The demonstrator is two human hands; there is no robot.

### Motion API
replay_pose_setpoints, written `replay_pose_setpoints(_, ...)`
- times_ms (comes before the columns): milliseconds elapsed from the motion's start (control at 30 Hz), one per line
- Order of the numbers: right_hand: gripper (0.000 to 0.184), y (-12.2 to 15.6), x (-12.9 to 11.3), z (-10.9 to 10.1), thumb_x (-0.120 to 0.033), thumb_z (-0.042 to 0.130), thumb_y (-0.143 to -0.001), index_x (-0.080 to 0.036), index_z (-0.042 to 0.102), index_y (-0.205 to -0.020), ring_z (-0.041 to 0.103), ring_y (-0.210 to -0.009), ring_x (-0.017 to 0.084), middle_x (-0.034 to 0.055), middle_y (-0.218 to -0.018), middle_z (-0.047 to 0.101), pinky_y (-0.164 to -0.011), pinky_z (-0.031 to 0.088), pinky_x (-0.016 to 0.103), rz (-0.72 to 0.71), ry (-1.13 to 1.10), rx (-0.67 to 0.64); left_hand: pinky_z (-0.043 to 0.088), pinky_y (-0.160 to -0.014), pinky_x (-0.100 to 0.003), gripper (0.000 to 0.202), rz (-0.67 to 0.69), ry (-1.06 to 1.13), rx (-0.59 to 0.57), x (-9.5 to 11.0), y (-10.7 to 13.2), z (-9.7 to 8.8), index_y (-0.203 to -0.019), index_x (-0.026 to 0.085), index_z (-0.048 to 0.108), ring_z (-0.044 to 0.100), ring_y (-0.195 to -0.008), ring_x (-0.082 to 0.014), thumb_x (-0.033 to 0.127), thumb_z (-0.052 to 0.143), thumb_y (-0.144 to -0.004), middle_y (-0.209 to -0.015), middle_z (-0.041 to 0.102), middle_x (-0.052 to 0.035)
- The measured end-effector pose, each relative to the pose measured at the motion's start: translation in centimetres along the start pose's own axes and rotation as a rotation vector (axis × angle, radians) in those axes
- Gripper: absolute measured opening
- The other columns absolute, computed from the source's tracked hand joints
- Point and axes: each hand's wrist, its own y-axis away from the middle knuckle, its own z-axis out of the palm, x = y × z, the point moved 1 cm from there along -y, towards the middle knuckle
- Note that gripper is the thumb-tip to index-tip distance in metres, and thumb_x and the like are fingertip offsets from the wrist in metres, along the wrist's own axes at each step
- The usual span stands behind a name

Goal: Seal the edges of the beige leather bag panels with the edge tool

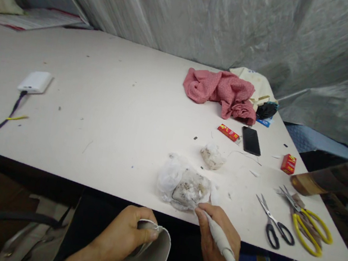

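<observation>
One white corded tool [216,232] is gripped pen-fashion in the closed right hand [220,253], its long axis slanted and its tip aimed up-left at one plastic bag [185,186] just ahead. One white curved piece [152,256] is pinched by the left hand [122,236]. Two pairs are counted further right: black-handled scissors [274,226] and yellow-handled scissors [306,222].
</observation>
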Motion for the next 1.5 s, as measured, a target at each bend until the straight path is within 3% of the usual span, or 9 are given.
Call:
replay_pose_setpoints(133, 0.023, -0.4, 0.0, 0.3, -0.037, 0.059, -0.106, -0.021, 0.072, -0.099, 0.073, -0.079, 0.018, 0.0031, -0.088, 0.076, -0.073, 0.054, 0.029, 0.024, 0.043, 0.005, 0.038, -0.061, -0.026, 0.018, 0.030, -0.035, -0.012, 0.2, 0.2, -0.1, -0.071, 0.016, 0.069, 0.052, -0.063, -0.0153, 0.033, 0.070, -0.067, -0.063, 0.060, 0.0014)
replay_pose_setpoints(267, 0.026, -0.2, 0.4, 0.3, -0.043, 0.061, -0.104, -0.021, 0.073, -0.098, 0.073, -0.080, 0.021, 0.0036, -0.089, 0.077, -0.075, 0.055, 0.031, 0.140, -0.005, -0.016, 0.039, -0.061, -0.026, 0.016, 0.043, -0.067, -0.021, -0.1, 0.4, 0.0, -0.074, 0.015, 0.072, 0.055, -0.064, -0.0158, 0.031, 0.071, -0.071, -0.065, 0.063, 0.0005)
replay_pose_setpoints(467, 0.026, 1.3, -0.4, -0.7, -0.041, 0.059, -0.104, -0.021, 0.072, -0.095, 0.070, -0.079, 0.020, 0.0038, -0.083, 0.073, -0.075, 0.055, 0.031, 0.270, -0.168, 0.088, 0.040, -0.059, -0.026, 0.015, 0.062, -0.078, -0.024, -0.3, 0.8, 0.2, -0.076, 0.015, 0.072, 0.056, -0.065, -0.0165, 0.029, 0.072, -0.073, -0.066, 0.064, -0.0003)
replay_pose_setpoints(633, 0.032, 2.9, -1.6, 1.1, -0.043, 0.057, -0.105, -0.021, 0.070, -0.085, 0.066, -0.065, 0.015, -0.0006, -0.067, 0.067, -0.064, 0.054, 0.024, 0.471, -0.534, -0.148, 0.038, -0.058, -0.025, 0.017, 0.088, -0.074, -0.045, 0.0, 0.9, 0.3, -0.075, 0.014, 0.073, 0.055, -0.063, -0.0156, 0.031, 0.075, -0.073, -0.065, 0.065, -0.0005)
replay_pose_setpoints(733, 0.034, 3.5, -1.9, 2.0, -0.045, 0.057, -0.104, -0.020, 0.071, -0.085, 0.066, -0.066, 0.015, -0.0003, -0.067, 0.067, -0.064, 0.054, 0.023, 0.523, -0.618, -0.217, 0.037, -0.056, -0.025, 0.018, 0.087, -0.083, -0.047, 0.0, 1.1, 0.3, -0.075, 0.014, 0.073, 0.055, -0.062, -0.0152, 0.031, 0.075, -0.073, -0.064, 0.065, -0.0004)
replay_pose_setpoints(1067, 0.041, 2.6, -2.0, 1.8, -0.047, 0.052, -0.105, -0.020, 0.069, -0.078, 0.063, -0.064, 0.016, -0.0001, -0.066, 0.064, -0.063, 0.050, 0.024, 0.432, -0.548, -0.367, 0.043, -0.064, -0.027, 0.016, 0.116, -0.046, -0.096, -0.6, 1.2, 0.6, -0.076, 0.014, 0.074, 0.058, -0.068, -0.0175, 0.030, 0.072, -0.074, -0.070, 0.067, -0.0023)
replay_pose_setpoints(1300, 0.048, 1.6, -2.0, 1.9, -0.050, 0.047, -0.107, -0.020, 0.066, -0.075, 0.058, -0.062, 0.015, -0.0009, -0.065, 0.060, -0.060, 0.045, 0.025, 0.373, -0.519, -0.491, 0.039, -0.062, -0.026, 0.012, 0.153, -0.045, -0.133, -0.9, 1.1, 1.0, -0.068, 0.016, 0.070, 0.056, -0.067, -0.0168, 0.028, 0.069, -0.070, -0.070, 0.063, -0.0009)
replay_pose_setpoints(1400, 0.047, 2.3, -2.2, 2.3, -0.050, 0.047, -0.107, -0.020, 0.066, -0.076, 0.056, -0.065, 0.015, -0.0007, -0.068, 0.060, -0.062, 0.044, 0.025, 0.365, -0.506, -0.480, 0.037, -0.060, -0.026, 0.012, 0.149, 0.003, -0.152, -1.1, 1.0, 1.1, -0.065, 0.016, 0.067, 0.052, -0.065, -0.0157, 0.027, 0.070, -0.067, -0.068, 0.060, 0.0002)
replay_pose_setpoints(1500, 0.048, 3.6, -2.1, 3.2, -0.051, 0.047, -0.107, -0.020, 0.064, -0.075, 0.055, -0.065, 0.015, -0.0007, -0.068, 0.058, -0.063, 0.043, 0.025, 0.387, -0.573, -0.379, 0.035, -0.057, -0.026, 0.013, 0.144, 0.037, -0.177, -1.1, 0.9, 0.9, -0.065, 0.016, 0.067, 0.049, -0.062, -0.0145, 0.028, 0.070, -0.065, -0.066, 0.058, 0.0012)
